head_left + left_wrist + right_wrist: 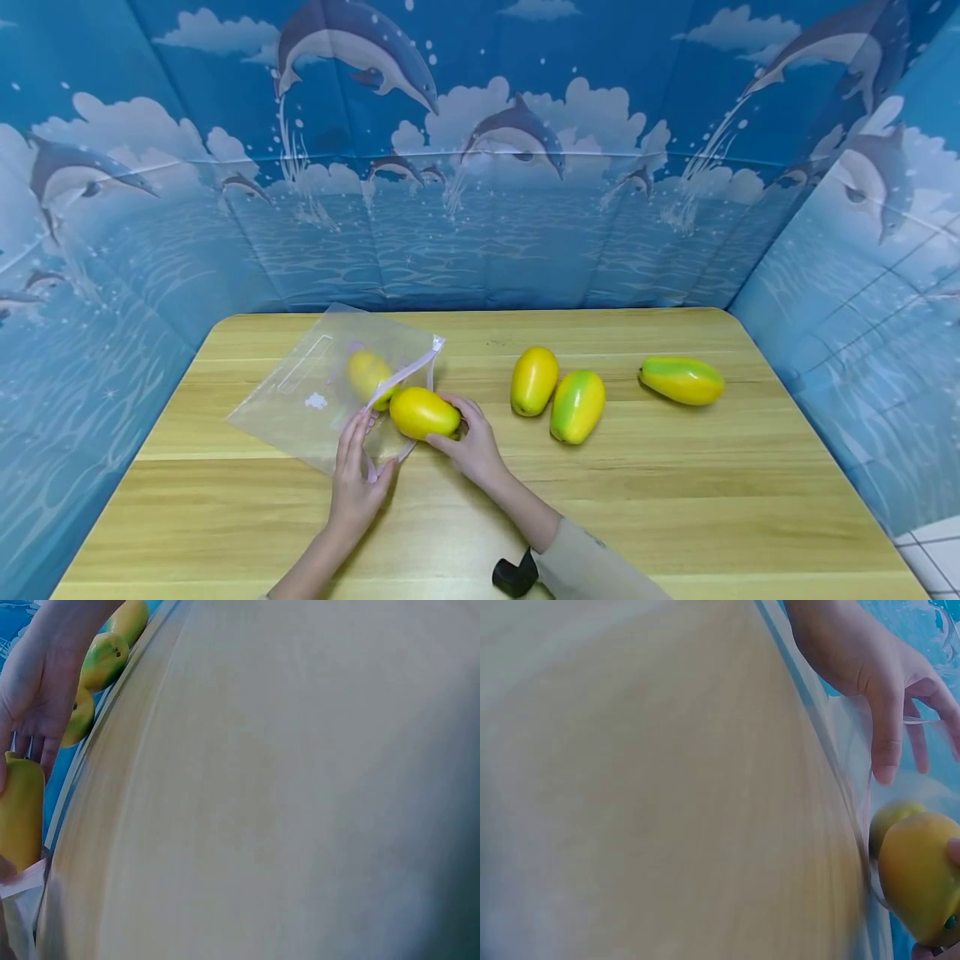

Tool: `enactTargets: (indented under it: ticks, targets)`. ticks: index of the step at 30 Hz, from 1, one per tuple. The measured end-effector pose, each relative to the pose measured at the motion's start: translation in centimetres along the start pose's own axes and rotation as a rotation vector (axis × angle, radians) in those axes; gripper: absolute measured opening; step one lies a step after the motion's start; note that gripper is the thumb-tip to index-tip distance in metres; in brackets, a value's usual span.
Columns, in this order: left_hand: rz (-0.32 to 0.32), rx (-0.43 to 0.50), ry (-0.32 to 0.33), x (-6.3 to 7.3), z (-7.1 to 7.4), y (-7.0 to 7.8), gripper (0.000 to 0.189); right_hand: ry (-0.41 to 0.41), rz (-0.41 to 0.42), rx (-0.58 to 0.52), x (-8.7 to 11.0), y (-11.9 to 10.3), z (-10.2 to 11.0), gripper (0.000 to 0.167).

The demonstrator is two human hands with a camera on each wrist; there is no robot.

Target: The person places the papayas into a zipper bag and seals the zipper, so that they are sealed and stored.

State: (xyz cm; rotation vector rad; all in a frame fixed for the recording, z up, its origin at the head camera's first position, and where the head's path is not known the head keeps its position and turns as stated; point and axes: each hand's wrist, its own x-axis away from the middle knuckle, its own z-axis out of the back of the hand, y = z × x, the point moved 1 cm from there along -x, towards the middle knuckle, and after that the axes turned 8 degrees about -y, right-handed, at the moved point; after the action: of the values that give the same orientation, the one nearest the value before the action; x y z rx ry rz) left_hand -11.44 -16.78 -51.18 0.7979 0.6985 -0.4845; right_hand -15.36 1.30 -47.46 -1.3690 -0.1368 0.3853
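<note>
R hand has fingers and thumb curled round a yellow mango, gripping its right end; mango lies on its side right at the mouth of the clear zip bag, its left end at the pink zip strip; L hand sits just left of it, fingers fairly straight and laid on the bag's near edge by the opening, holding it down; whether thumb pinches the plastic, can't tell. Inside the bag one more yellow mango shows through the plastic, just behind the held one. Bag lies flat on the wooden table, near its left-centre. To the right, well apart from the hands: two mangoes side by side, a yellow one and a green-yellow one, nearly touching; further right a third, green-and-yellow mango alone. Dolphin-print blue backdrop rings the table. Wrist views mostly blurred tabletop.
</note>
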Motion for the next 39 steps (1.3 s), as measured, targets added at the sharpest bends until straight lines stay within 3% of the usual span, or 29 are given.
enactTargets:
  ticks: [14,22,30,39]
  targets:
    - [-0.024,0.013,-0.005,0.0,0.0,0.2,0.087,0.035,0.051,0.060,-2.1,1.0,-1.4,0.057]
    - [-0.024,0.004,-0.010,0.1,0.0,0.2,0.088,0.109,0.060,0.054,-2.9,1.7,-2.1,0.058]
    - [-0.027,0.011,-0.017,0.0,-0.1,0.1,0.091,0.187,0.104,0.237,-3.1,1.7,-2.4,0.056]
    - [-0.028,0.015,-0.023,-0.1,-0.2,0.0,0.089,0.144,0.091,0.185,-2.9,1.5,-2.6,0.052]
